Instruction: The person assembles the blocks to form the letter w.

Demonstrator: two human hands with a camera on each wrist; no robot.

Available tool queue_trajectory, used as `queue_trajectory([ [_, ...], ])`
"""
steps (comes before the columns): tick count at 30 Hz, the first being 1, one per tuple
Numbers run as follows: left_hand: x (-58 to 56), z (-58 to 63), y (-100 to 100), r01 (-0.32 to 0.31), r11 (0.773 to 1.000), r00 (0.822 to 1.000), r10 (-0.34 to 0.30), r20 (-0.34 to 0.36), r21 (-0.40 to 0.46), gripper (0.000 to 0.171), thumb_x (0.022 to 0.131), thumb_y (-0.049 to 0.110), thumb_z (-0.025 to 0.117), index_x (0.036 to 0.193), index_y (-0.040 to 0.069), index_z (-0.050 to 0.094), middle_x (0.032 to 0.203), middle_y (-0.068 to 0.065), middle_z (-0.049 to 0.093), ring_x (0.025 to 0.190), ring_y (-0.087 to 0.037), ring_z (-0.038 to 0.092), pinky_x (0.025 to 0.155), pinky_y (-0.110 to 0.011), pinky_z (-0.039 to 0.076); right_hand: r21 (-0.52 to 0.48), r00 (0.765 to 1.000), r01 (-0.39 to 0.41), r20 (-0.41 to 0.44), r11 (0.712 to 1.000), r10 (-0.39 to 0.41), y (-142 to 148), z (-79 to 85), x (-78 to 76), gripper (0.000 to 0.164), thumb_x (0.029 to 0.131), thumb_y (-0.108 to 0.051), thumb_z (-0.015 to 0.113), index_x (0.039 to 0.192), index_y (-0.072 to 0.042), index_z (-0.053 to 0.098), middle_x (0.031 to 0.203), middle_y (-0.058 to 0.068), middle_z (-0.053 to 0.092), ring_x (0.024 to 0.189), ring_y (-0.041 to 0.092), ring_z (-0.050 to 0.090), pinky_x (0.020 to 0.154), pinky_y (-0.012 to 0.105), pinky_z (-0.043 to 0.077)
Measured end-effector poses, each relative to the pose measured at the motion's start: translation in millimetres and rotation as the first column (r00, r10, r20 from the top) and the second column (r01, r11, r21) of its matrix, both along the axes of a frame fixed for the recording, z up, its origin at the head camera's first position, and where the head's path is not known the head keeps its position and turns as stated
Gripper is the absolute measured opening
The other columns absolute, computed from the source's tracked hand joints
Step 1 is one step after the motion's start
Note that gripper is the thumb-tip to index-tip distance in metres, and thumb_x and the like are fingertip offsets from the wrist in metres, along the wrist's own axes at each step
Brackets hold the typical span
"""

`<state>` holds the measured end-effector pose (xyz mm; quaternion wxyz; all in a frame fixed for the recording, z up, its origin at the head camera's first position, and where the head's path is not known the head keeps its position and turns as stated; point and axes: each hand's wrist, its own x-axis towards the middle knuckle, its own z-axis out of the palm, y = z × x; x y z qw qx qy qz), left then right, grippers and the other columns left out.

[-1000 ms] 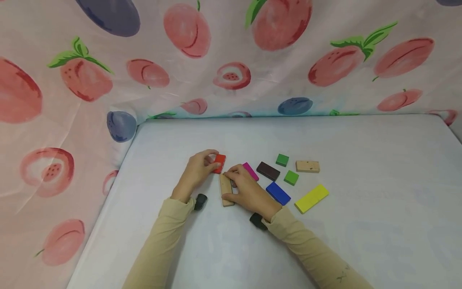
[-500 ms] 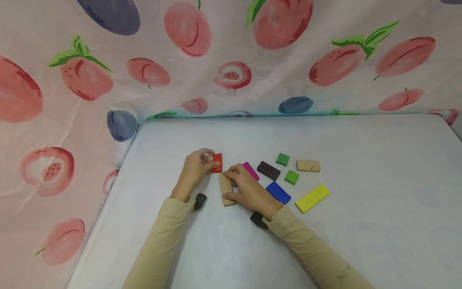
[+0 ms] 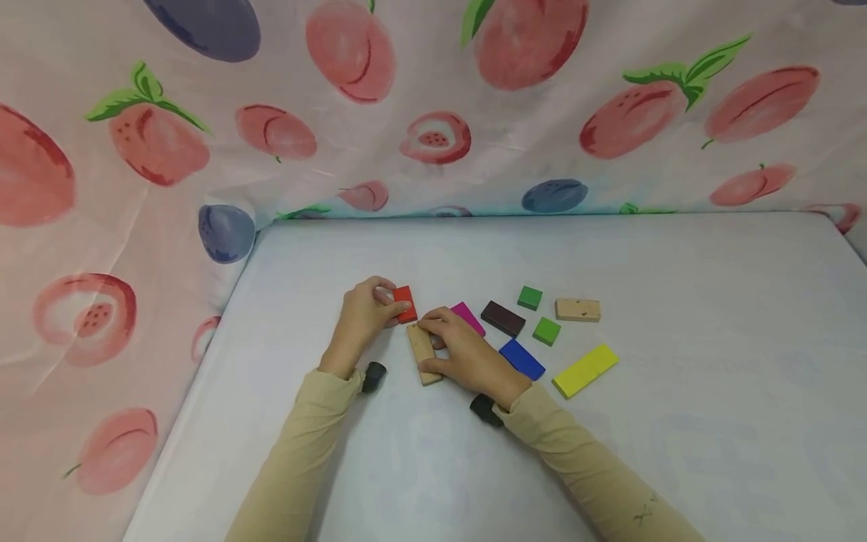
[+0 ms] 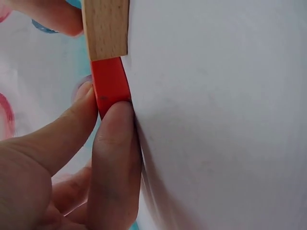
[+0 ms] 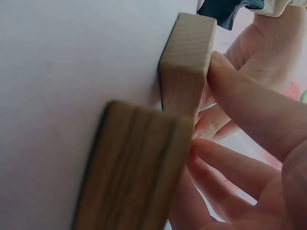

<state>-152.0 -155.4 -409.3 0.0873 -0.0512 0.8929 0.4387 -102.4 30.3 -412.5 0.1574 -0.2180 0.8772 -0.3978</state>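
Observation:
My left hand [image 3: 363, 312] pinches a red block [image 3: 405, 303] between thumb and fingers at its left side. In the left wrist view the red block [image 4: 110, 79] meets, or nearly meets, the end of a plain wooden block [image 4: 105, 28]. From the right, my right hand [image 3: 467, 354] holds this plain wooden block [image 3: 421, 354], thumb near its lower end and fingertips near its top. In the right wrist view, fingertips touch the side of the plain block [image 5: 187, 57]. A magenta block [image 3: 467, 318] lies just behind the right hand, partly hidden by it.
Right of my hands lie a dark brown block [image 3: 503, 318], a blue block [image 3: 522, 360], a green block [image 3: 530, 298], a second green block [image 3: 546, 331], another plain wooden block [image 3: 578, 309] and a yellow block [image 3: 585, 371]. Fruit-printed cloth [image 3: 433, 90] borders the white table [image 3: 677, 436].
The left hand has shifted the red block slightly left and turned it, so its top now leans left. The plain block's upper end has also swung a little left under the right hand.

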Motion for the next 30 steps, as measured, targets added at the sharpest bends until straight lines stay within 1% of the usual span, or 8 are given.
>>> queue_trajectory([
  [7, 2.1, -1.0, 0.9, -0.005, 1.000, 1.000, 0.004, 0.007, 0.030, 0.039, 0.087, 0.014, 0.078, 0.119, -0.001, 0.061, 0.097, -0.017, 0.065, 0.076, -0.020, 0.067, 0.065, -0.023, 0.059, -0.016, 1.000, -0.010, 0.002, 1.000, 0.010, 2.0, 1.6, 0.3, 0.058, 0.084, -0.015, 0.081, 0.135, -0.001, 0.058, 0.136, 0.009, 0.052, 0.108, 0.020, 0.058, 0.095, 0.034, 0.054],
  [16, 2.5, -0.1, 1.5, 0.005, 1.000, 1.000, -0.005, 0.000, 0.017, 0.040, 0.087, 0.015, 0.078, 0.119, 0.000, 0.061, 0.097, -0.017, 0.066, 0.073, -0.019, 0.068, 0.065, -0.024, 0.059, -0.023, 1.000, -0.014, 0.006, 1.000, 0.015, 3.9, -1.5, -2.7, 0.059, 0.083, -0.017, 0.081, 0.136, -0.001, 0.059, 0.135, 0.008, 0.052, 0.107, 0.020, 0.058, 0.094, 0.032, 0.054],
  [22, 2.0, -1.8, 1.3, 0.005, 1.000, 1.000, -0.006, 0.006, 0.009, 0.040, 0.087, 0.016, 0.078, 0.120, 0.001, 0.060, 0.097, -0.016, 0.066, 0.074, -0.019, 0.067, 0.064, -0.023, 0.058, -0.023, 1.000, -0.019, -0.001, 1.000, 0.019, 3.8, -2.6, -3.8, 0.060, 0.083, -0.017, 0.082, 0.135, 0.000, 0.059, 0.134, 0.009, 0.052, 0.107, 0.020, 0.059, 0.094, 0.031, 0.055],
  [27, 2.2, -2.0, 0.6, 0.000, 1.000, 1.000, 0.000, 0.008, 0.021, 0.041, 0.087, 0.015, 0.077, 0.121, 0.000, 0.060, 0.099, -0.017, 0.066, 0.077, -0.021, 0.068, 0.066, -0.024, 0.059, -0.017, 1.000, -0.017, -0.006, 1.000, 0.017, 2.6, -2.8, -4.1, 0.059, 0.083, -0.017, 0.082, 0.134, 0.001, 0.059, 0.133, 0.009, 0.053, 0.106, 0.020, 0.060, 0.093, 0.031, 0.055],
  [30, 2.1, -1.3, 0.3, 0.003, 1.000, 1.000, -0.003, 0.003, 0.028, 0.041, 0.088, 0.015, 0.077, 0.122, 0.000, 0.060, 0.101, -0.018, 0.066, 0.080, -0.022, 0.069, 0.067, -0.025, 0.060, -0.009, 1.000, -0.016, -0.023, 1.000, 0.015, 2.2, -2.7, -4.2, 0.058, 0.083, -0.018, 0.082, 0.133, 0.002, 0.060, 0.133, 0.009, 0.053, 0.105, 0.019, 0.060, 0.092, 0.030, 0.055],
])
